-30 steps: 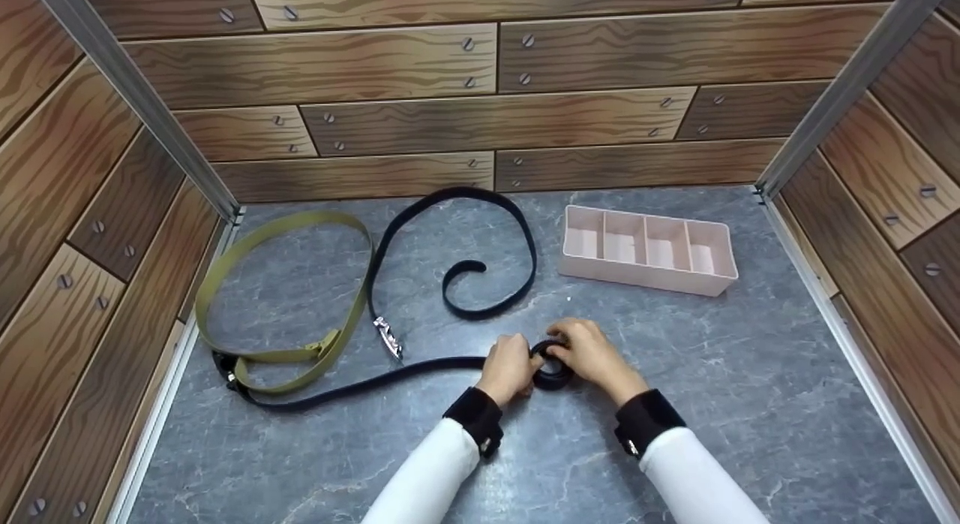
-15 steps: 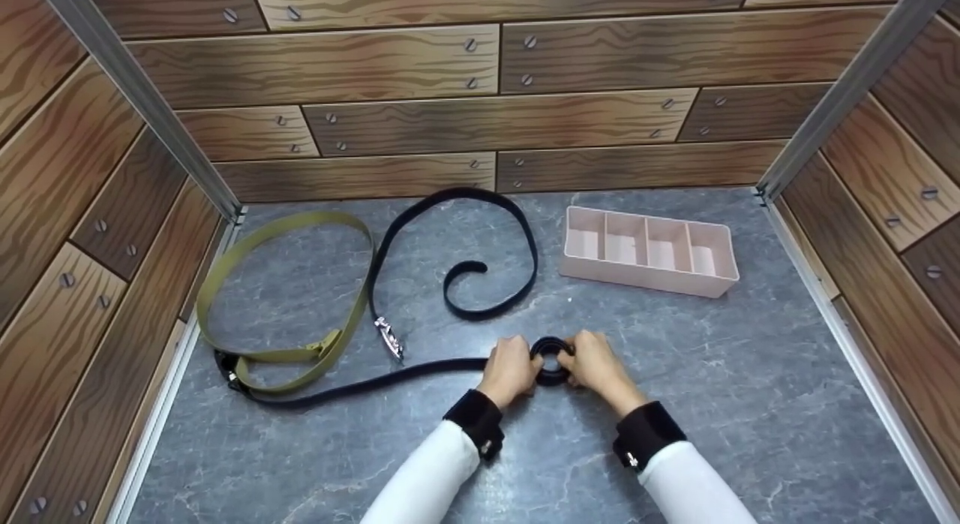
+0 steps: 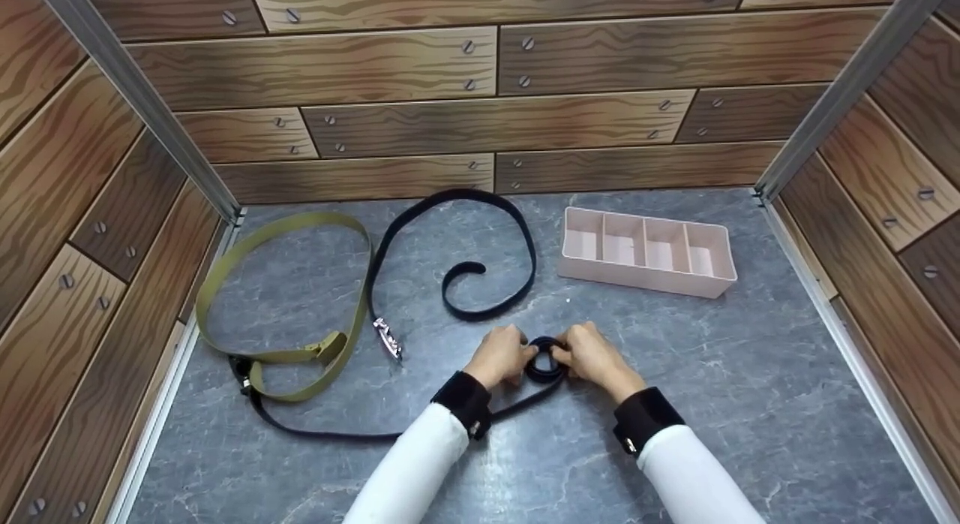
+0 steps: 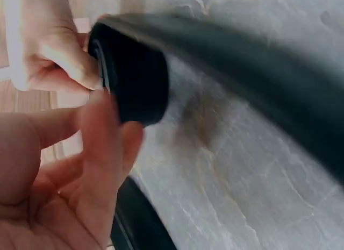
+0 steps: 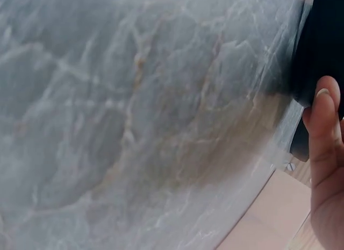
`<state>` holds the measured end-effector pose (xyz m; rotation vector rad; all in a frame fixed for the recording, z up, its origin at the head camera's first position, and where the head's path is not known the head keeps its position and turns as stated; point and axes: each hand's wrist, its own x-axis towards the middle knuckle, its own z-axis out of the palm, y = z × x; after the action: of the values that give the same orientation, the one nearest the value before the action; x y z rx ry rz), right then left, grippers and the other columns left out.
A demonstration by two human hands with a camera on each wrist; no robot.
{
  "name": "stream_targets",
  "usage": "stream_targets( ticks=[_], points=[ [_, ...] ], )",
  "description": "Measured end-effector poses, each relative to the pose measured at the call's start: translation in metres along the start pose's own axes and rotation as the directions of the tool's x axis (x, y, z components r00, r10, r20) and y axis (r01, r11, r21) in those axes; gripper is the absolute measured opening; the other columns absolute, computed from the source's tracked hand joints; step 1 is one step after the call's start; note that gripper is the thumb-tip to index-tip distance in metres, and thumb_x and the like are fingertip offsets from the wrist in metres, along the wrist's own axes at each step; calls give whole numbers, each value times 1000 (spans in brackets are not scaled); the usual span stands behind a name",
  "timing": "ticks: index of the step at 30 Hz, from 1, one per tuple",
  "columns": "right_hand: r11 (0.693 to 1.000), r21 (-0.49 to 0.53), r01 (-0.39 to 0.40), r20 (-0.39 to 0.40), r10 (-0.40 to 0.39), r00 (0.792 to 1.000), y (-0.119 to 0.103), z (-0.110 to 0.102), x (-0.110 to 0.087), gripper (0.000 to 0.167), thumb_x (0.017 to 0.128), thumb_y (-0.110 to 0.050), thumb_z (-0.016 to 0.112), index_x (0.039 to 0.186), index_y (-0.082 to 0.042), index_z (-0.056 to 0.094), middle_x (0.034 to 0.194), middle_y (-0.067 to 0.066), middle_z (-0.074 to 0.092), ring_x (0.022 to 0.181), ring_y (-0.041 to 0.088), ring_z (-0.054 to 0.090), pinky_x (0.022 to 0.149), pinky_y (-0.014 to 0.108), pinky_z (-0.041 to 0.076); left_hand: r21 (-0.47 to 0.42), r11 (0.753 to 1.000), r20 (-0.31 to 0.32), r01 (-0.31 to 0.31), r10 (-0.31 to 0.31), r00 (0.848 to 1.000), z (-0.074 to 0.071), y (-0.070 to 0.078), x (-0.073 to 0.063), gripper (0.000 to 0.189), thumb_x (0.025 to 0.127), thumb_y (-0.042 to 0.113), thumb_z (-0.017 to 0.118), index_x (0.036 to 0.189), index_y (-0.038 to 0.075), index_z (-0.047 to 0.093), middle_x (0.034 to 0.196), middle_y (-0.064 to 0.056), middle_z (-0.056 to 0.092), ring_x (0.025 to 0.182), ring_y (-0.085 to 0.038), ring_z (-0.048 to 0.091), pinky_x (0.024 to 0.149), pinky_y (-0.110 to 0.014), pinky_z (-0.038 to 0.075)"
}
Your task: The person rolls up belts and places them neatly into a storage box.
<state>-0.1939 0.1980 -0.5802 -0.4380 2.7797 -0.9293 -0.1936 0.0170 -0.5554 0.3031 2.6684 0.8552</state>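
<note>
Right grip (image 3: 592, 353) and, seemingly, left grip (image 3: 496, 355) pinch one coiled belt (image 3: 541, 375); nearby, one olive belt (image 3: 274, 356), one silver-buckled belt (image 3: 463, 194), one tray (image 3: 645, 277).

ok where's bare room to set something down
A wide patch lies right of the right hand, bordered by the pink tray and right wall. Another is inside the looped olive belt. It's crowded around the coil between that hand and the left hand, and where the dark buckle lies by the olive belt.
</note>
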Motion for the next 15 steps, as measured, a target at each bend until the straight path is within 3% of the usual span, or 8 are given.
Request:
stream_targets(
  ticks=[3, 7, 9, 10, 13, 15],
  points=[
    [1000, 15, -8, -18, 8, 1000, 1, 2, 0, 14, 90, -9, 66, 97, -3, 77, 49, -5, 56, 36, 7, 52, 36, 26, 44, 17, 999, -14, -49, 49, 999, 5, 1, 6, 26, 95, 23, 66, 78, 4, 72, 61, -4, 65, 47, -13, 59, 50, -22, 48],
    [1000, -25, -17, -81, 15, 997, 0, 6, -1, 11, 88, -9, 67, 92, -7, 77, 56, -4, 59, 43, 9, 54, 42, 29, 46, 111, 986, -104, -125, 137, 985, 10, 3, 12, 23, 88, 13, 71, 68, 5, 65, 64, -7, 65, 59, -20, 66, 55, -23, 52],
    [997, -59, -42, -118, 35, 992, -3, 7, -1, 10, 88, -11, 68, 91, -9, 77, 64, -1, 64, 51, 10, 56, 49, 31, 48, 135, 983, -140, -126, 145, 979, 12, 4, 14, 20, 84, 11, 73, 67, 6, 63, 67, -8, 65, 65, -22, 67, 59, -22, 52],
    [996, -68, -65, -132, 55, 990, -5, 9, -1, 10, 88, -12, 68, 93, -8, 77, 69, 1, 66, 55, 11, 57, 52, 31, 49, 125, 985, -148, -116, 134, 980, 13, 4, 14, 20, 83, 9, 73, 66, 6, 63, 66, -7, 65, 65, -21, 67, 59, -22, 52],
    [985, -12, -173, -149, 169, 974, -11, 11, -4, 18, 88, -12, 68, 102, -2, 75, 76, 9, 70, 53, 11, 60, 51, 30, 51, -29, 999, -139, -40, 36, 990, 17, 6, 13, 21, 82, 4, 70, 63, 8, 62, 54, -2, 61, 51, -15, 65, 49, -20, 49],
    [969, 22, -246, -134, 246, 960, -16, 12, -4, 20, 89, -10, 66, 104, 2, 73, 72, 12, 68, 46, 10, 60, 45, 29, 50, -124, 992, -130, 11, -27, 991, 19, 8, 12, 23, 81, 1, 67, 61, 10, 60, 47, 1, 57, 41, -10, 60, 43, -20, 46]
  ],
)
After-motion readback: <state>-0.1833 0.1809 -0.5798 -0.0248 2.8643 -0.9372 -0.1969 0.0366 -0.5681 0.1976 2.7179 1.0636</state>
